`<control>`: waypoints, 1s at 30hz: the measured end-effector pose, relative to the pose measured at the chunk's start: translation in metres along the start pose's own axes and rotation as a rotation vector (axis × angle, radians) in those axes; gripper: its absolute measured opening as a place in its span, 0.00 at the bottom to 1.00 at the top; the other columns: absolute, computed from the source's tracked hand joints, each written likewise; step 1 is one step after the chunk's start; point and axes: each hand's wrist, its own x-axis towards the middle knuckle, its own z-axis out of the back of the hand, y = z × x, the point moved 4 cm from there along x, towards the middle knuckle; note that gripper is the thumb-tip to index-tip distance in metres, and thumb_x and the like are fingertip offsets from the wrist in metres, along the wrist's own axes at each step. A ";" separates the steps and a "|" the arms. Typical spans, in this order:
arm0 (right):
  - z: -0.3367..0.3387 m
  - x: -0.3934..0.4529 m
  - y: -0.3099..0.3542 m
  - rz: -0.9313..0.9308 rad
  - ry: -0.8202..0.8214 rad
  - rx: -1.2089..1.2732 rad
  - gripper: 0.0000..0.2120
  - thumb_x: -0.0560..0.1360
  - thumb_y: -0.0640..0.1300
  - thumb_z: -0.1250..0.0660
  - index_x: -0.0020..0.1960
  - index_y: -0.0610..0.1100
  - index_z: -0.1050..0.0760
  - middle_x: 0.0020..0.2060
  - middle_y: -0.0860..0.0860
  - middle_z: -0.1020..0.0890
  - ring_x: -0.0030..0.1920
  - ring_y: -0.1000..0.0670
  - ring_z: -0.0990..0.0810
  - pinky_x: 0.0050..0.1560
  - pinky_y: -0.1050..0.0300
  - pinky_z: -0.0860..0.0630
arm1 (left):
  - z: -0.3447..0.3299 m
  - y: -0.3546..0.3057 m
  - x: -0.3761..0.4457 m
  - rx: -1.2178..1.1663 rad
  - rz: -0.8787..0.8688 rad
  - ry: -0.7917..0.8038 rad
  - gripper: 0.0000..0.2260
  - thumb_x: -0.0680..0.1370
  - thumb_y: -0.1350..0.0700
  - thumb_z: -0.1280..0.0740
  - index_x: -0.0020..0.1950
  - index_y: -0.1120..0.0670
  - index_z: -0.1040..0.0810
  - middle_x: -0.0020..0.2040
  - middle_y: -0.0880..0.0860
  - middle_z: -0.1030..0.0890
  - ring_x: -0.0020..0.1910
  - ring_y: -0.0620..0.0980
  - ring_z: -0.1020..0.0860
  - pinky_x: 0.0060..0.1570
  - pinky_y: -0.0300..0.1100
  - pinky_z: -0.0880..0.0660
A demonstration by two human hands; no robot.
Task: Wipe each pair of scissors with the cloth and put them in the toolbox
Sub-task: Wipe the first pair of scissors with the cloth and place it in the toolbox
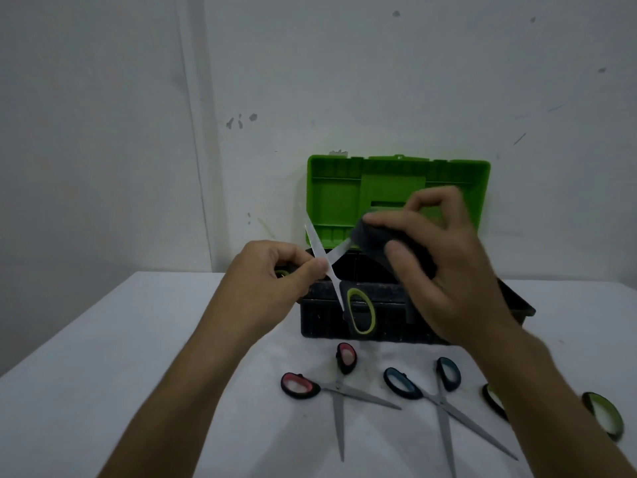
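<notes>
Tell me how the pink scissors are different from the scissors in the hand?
The pink-handled scissors lie on the table; the green-handled scissors are held up by the left hand. A dark cloth wipes a blade of the green pair; the pink pair is untouched. Both are open, with black-edged handles.

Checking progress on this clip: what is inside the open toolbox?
The toolbox interior looks dark; no scissors are visible inside. Most of it is covered by the right hand, the dark cloth and the held green-handled scissors.
</notes>
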 end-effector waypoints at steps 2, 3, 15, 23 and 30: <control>-0.012 -0.003 0.001 0.049 0.064 0.004 0.16 0.78 0.47 0.38 0.64 0.50 0.22 0.54 0.51 0.33 0.44 0.51 0.25 0.38 0.58 0.21 | 0.003 -0.005 -0.002 -0.023 -0.043 -0.007 0.09 0.75 0.51 0.29 0.36 0.53 0.17 0.23 0.42 0.26 0.22 0.38 0.30 0.25 0.27 0.35; -0.012 -0.003 -0.003 0.045 0.052 -0.002 0.16 0.78 0.46 0.37 0.65 0.51 0.22 0.54 0.51 0.33 0.43 0.50 0.25 0.38 0.58 0.21 | 0.004 -0.007 -0.003 -0.024 -0.061 -0.003 0.09 0.74 0.51 0.28 0.36 0.53 0.17 0.23 0.42 0.26 0.22 0.38 0.30 0.25 0.27 0.35; 0.011 0.003 0.001 -0.009 0.076 0.024 0.20 0.78 0.48 0.37 0.69 0.51 0.26 0.56 0.53 0.37 0.53 0.59 0.29 0.51 0.75 0.30 | -0.004 0.000 -0.004 0.014 0.057 -0.069 0.20 0.61 0.43 0.21 0.46 0.47 0.24 0.40 0.46 0.19 0.38 0.43 0.22 0.36 0.40 0.32; -0.003 -0.002 -0.025 -0.090 0.135 -0.137 0.22 0.78 0.50 0.38 0.72 0.55 0.29 0.57 0.54 0.39 0.45 0.60 0.34 0.47 0.55 0.21 | -0.004 -0.008 -0.008 0.137 -0.053 -0.052 0.27 0.62 0.42 0.21 0.47 0.44 0.36 0.36 0.46 0.19 0.32 0.43 0.27 0.36 0.40 0.32; 0.017 0.003 -0.010 -0.087 0.090 -0.008 0.23 0.78 0.44 0.37 0.73 0.49 0.29 0.57 0.52 0.34 0.52 0.58 0.31 0.53 0.75 0.32 | -0.011 -0.001 -0.006 0.218 0.015 -0.014 0.32 0.64 0.43 0.22 0.54 0.49 0.41 0.43 0.47 0.22 0.34 0.42 0.27 0.32 0.36 0.33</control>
